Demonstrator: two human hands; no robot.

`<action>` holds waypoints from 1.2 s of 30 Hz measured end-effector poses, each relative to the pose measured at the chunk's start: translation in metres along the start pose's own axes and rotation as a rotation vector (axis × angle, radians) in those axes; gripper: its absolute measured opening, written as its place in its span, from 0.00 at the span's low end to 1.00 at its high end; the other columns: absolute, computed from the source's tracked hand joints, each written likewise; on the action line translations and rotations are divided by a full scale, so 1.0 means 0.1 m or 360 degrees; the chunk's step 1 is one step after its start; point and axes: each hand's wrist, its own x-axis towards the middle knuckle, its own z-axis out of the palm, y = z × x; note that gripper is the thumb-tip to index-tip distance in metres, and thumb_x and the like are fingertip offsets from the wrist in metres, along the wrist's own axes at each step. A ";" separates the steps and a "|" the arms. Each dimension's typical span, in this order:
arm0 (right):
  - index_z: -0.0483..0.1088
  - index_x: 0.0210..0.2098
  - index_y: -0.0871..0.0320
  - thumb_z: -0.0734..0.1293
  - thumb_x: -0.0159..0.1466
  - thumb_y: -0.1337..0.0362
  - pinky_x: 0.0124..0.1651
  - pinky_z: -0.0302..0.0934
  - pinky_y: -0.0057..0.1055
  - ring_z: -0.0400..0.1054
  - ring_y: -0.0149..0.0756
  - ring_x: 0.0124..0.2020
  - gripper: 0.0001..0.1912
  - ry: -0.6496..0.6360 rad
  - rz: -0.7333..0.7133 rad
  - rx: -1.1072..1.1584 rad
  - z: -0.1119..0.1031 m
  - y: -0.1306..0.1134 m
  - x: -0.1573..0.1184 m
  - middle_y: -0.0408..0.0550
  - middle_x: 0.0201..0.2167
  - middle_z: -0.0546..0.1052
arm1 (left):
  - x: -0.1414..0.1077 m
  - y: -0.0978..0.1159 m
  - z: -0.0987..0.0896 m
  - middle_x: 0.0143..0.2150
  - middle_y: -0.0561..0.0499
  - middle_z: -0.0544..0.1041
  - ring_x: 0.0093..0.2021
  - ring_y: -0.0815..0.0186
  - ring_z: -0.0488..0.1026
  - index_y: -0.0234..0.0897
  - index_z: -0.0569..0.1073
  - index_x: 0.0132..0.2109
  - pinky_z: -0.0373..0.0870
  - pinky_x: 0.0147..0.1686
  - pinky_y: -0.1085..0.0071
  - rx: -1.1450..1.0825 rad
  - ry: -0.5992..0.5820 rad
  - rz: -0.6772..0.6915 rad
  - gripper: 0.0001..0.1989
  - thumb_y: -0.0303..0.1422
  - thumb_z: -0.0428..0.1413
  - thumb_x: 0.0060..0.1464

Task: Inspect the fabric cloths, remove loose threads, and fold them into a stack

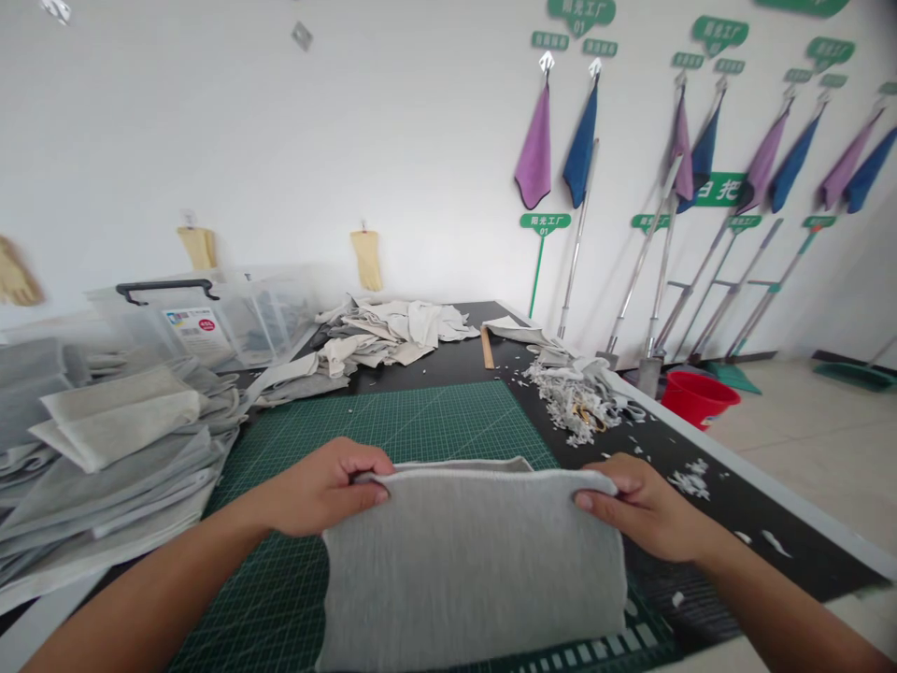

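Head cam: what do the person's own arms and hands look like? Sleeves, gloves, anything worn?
Nothing worn shows. The bare left hand and bare right hand have no gloves, rings or tape. The bare left forearm and bare right forearm show no sleeves, watch, bracelet, cables or markings up to the frame edge.

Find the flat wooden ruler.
In the head view, the flat wooden ruler lies upper centre on the black tabletop, between the crumpled cream fabric heap and the white fabric scraps, beyond the green cutting mat.
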 end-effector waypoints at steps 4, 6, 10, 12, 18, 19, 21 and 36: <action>0.66 0.27 0.61 0.59 0.62 0.51 0.27 0.52 0.25 0.59 0.29 0.25 0.19 -0.0001 0.0450 0.0167 0.09 0.40 0.17 0.42 0.23 0.66 | 0.30 -0.32 0.17 0.28 0.53 0.70 0.22 0.71 0.64 0.37 0.71 0.42 0.57 0.19 0.77 -0.0140 -0.0058 -0.0430 0.17 0.43 0.47 0.55; 0.68 0.29 0.61 0.59 0.61 0.49 0.27 0.53 0.26 0.61 0.31 0.24 0.20 0.0017 0.0569 0.0044 0.14 0.59 0.27 0.43 0.23 0.69 | 0.43 -0.49 0.24 0.30 0.52 0.72 0.26 0.68 0.68 0.37 0.71 0.43 0.59 0.23 0.76 0.0016 -0.0030 -0.0434 0.16 0.42 0.48 0.54; 0.70 0.36 0.60 0.62 0.58 0.54 0.31 0.57 0.28 0.66 0.35 0.28 0.15 0.0386 0.0679 -0.0453 0.24 0.93 0.47 0.46 0.26 0.74 | 0.60 -0.79 0.27 0.34 0.48 0.75 0.34 0.63 0.71 0.36 0.66 0.55 0.61 0.33 0.71 0.0553 0.0587 -0.0600 0.21 0.38 0.48 0.55; 0.69 0.41 0.61 0.63 0.57 0.56 0.35 0.58 0.29 0.68 0.36 0.31 0.17 0.0519 0.0732 -0.0563 0.28 1.03 0.53 0.48 0.29 0.75 | 0.62 -0.88 0.24 0.35 0.47 0.75 0.35 0.63 0.71 0.35 0.65 0.55 0.61 0.34 0.71 0.0635 0.0767 -0.0676 0.20 0.37 0.46 0.57; 0.71 0.37 0.58 0.57 0.62 0.53 0.37 0.58 0.31 0.67 0.37 0.34 0.17 0.0254 0.0565 -0.0706 0.35 0.90 0.51 0.49 0.33 0.75 | 0.43 -0.73 0.22 0.33 0.51 0.76 0.34 0.66 0.70 0.39 0.73 0.35 0.59 0.32 0.73 0.0682 0.0420 -0.0363 0.16 0.39 0.43 0.58; 0.72 0.37 0.57 0.57 0.63 0.53 0.39 0.58 0.31 0.67 0.38 0.36 0.17 0.0194 0.0514 -0.0761 0.37 0.86 0.48 0.49 0.34 0.74 | 0.39 -0.68 0.25 0.33 0.51 0.76 0.33 0.66 0.70 0.39 0.74 0.35 0.59 0.32 0.73 0.0690 0.0327 -0.0326 0.16 0.39 0.44 0.58; 0.72 0.39 0.57 0.58 0.63 0.54 0.43 0.57 0.33 0.66 0.40 0.40 0.17 0.0102 0.0443 -0.0893 0.41 0.79 0.45 0.51 0.36 0.73 | 0.35 -0.60 0.32 0.33 0.51 0.76 0.33 0.64 0.71 0.40 0.74 0.36 0.58 0.31 0.72 0.0721 0.0183 -0.0317 0.16 0.41 0.45 0.57; 0.63 0.29 0.58 0.57 0.63 0.58 0.33 0.52 0.29 0.62 0.34 0.30 0.11 0.0137 0.0441 -0.0886 0.43 0.68 0.42 0.46 0.27 0.69 | 0.39 -0.53 0.54 0.32 0.50 0.75 0.33 0.63 0.70 0.38 0.70 0.31 0.56 0.29 0.71 0.0730 0.0254 -0.0510 0.10 0.39 0.49 0.52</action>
